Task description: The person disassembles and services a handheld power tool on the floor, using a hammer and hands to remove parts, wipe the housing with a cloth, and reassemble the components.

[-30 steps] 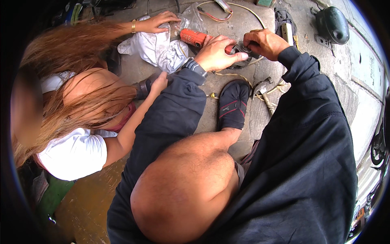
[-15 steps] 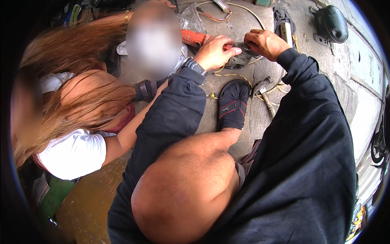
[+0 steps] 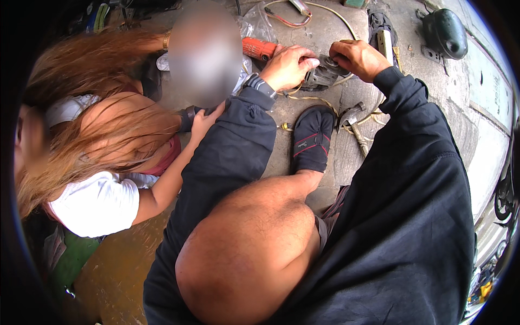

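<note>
A red-orange power tool [image 3: 259, 49], which looks like an angle grinder, lies on the ground at the upper middle. My left hand [image 3: 287, 67] is closed over its front part, thumb pointing right. Just right of that thumb is a dark, round metal part [image 3: 328, 66], perhaps the tool's head. My right hand [image 3: 357, 57] pinches at this part's right side with curled fingers; what sits between them is hidden. Beneath both hands lies a dark grey block-like piece [image 3: 318, 81], partly covered.
A hammer [image 3: 355, 127] lies beside my sandalled foot [image 3: 312, 138]. Cords [image 3: 314, 100] run over the concrete. A white power strip [image 3: 385, 46] is right of my right hand, and a dark rounded metal tank [image 3: 445, 33] stands farther right. Other people [image 3: 103, 203] crouch close on my left.
My left fingers have shifted slightly, and the red bit seen between them earlier is now hidden. My right hand stays at the metal part. A neighbouring person's hand has moved a little.
</note>
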The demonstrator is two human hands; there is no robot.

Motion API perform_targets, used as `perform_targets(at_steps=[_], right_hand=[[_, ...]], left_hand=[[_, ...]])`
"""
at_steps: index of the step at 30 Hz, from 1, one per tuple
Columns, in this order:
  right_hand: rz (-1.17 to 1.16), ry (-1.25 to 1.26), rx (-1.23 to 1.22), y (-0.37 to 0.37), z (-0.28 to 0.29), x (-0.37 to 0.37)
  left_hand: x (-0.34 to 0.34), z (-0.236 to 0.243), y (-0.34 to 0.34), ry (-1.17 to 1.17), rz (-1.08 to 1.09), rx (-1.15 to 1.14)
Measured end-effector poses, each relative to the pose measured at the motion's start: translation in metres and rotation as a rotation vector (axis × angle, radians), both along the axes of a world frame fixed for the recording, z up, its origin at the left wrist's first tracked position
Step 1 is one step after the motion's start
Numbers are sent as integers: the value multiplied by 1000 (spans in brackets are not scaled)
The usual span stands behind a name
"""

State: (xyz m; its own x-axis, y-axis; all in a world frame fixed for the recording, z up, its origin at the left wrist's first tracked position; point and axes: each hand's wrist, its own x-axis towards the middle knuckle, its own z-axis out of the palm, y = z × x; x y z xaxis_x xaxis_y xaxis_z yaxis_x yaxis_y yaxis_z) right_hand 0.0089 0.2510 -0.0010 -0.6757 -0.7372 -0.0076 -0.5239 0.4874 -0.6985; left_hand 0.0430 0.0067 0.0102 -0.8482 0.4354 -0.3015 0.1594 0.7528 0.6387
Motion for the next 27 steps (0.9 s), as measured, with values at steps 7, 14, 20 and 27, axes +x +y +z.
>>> perform_targets(at_steps=[7, 14, 20, 27], right_hand=[[-8, 2, -14, 1, -1, 1], [-5, 9, -8, 2, -4, 2], [23, 63, 35, -1, 3, -1], [24, 98, 58, 1, -1, -1]], left_hand=[[6, -5, 2, 52, 109, 59], [4, 4, 6, 11, 112, 41], [7, -3, 1, 82, 47, -16], [3, -8, -1, -210, 164, 169]])
